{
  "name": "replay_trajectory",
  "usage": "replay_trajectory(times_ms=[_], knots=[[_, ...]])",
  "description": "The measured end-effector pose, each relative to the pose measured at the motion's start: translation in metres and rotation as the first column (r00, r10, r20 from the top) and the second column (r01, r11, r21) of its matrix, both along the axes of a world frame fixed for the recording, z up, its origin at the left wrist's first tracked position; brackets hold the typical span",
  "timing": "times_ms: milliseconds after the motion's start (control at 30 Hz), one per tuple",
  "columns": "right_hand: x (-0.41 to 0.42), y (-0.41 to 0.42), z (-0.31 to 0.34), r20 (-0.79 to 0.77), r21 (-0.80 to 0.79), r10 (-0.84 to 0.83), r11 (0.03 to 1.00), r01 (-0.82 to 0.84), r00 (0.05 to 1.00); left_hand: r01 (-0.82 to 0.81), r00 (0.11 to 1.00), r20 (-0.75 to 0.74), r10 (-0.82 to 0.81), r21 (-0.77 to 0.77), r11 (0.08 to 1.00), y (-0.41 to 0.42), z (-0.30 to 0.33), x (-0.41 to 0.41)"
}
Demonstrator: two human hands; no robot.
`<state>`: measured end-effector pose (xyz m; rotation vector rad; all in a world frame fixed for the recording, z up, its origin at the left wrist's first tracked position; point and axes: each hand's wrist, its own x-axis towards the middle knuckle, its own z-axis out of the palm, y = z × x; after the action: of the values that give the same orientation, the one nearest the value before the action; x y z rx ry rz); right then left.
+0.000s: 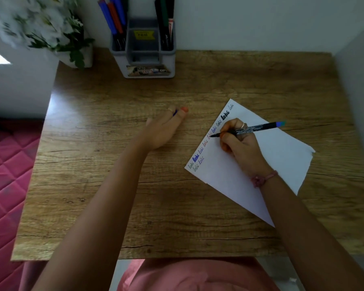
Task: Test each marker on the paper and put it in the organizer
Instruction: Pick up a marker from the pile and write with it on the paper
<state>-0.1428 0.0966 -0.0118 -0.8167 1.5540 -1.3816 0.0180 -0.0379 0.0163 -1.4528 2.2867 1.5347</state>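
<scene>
The right hand (pixel 239 141) is lying at centre right of the frame on the white paper (pixel 282 156), its grip curled tight round a black marker (pixel 250 129) whose tip is touching the sheet beside a row of written words. The left hand (pixel 166 127) is reaching across the counter (pixel 114 164) at mid-frame, fingers stretched nearly flat, with something blue (pixel 174 113) between two fingertips. The grey organizer (pixel 143 49) is standing at upper centre, already holding markers.
</scene>
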Motion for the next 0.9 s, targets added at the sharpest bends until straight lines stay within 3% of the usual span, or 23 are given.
replay_trajectory(times_ms=[100,300,533,767,900], knots=[[0.003,0.000,0.004,0.002,0.007,0.003,1.000,-0.003,1.000,-0.027,0.997,-0.071,0.029,0.033,0.999,0.009,0.000,0.007],[0.009,-0.007,0.021,0.243,0.084,-0.047,0.996,0.027,0.969,0.095,0.986,-0.131,-0.105,-0.082,0.992,0.016,-0.018,0.016],[0.011,-0.012,0.029,0.152,0.134,-0.151,0.982,0.131,0.977,0.026,0.967,-0.252,-0.034,-0.035,0.999,0.023,-0.013,0.021],[0.012,-0.008,0.038,0.092,0.076,-0.073,0.995,0.067,0.993,0.058,0.968,-0.240,-0.068,-0.048,0.997,0.025,-0.014,0.023],[0.014,-0.006,0.038,-0.021,0.081,0.005,0.997,-0.003,1.000,0.083,0.961,-0.259,-0.092,-0.049,0.995,0.026,-0.015,0.025]])
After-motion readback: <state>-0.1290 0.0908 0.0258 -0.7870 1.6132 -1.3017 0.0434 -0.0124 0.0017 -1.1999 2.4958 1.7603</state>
